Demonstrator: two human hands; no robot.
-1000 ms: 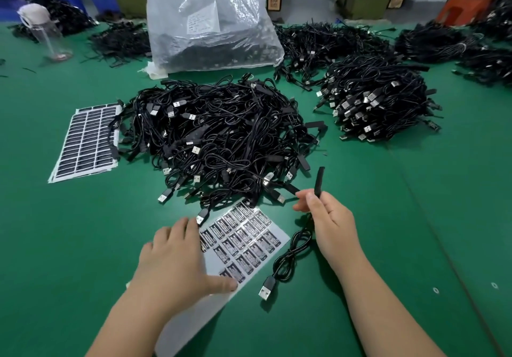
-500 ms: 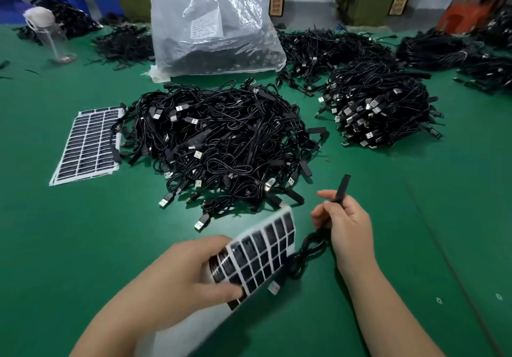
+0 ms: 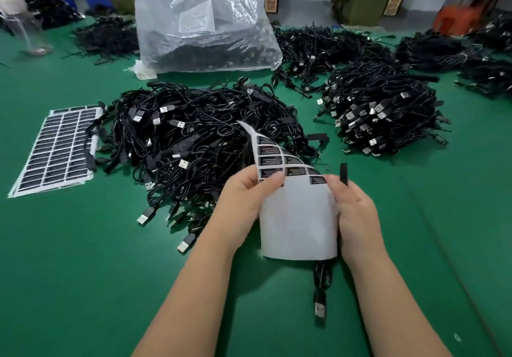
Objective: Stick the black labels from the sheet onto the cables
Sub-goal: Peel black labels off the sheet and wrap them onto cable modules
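Left hand (image 3: 243, 193) grips the bent label sheet (image 3: 297, 218); beside it, right hand (image 3: 353, 207) pinches a cable (image 3: 344, 174), likely baring a label to peel.

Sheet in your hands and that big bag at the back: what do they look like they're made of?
Label sheet: likely glossy paper backing, white; it curls freely in the left hand and right hand. Bag: thin clear plastic film, judging by its crinkles and shine.

Curled white label sheet (image 3: 299, 218) between left hand (image 3: 241, 198) and right hand (image 3: 356, 212), above green table (image 3: 69, 259). Large black cable pile (image 3: 194, 140) behind; flat full label sheet (image 3: 55, 149) left of pile; smaller cable bundle (image 3: 382, 115) right; clear plastic bag (image 3: 205, 21) farther back.
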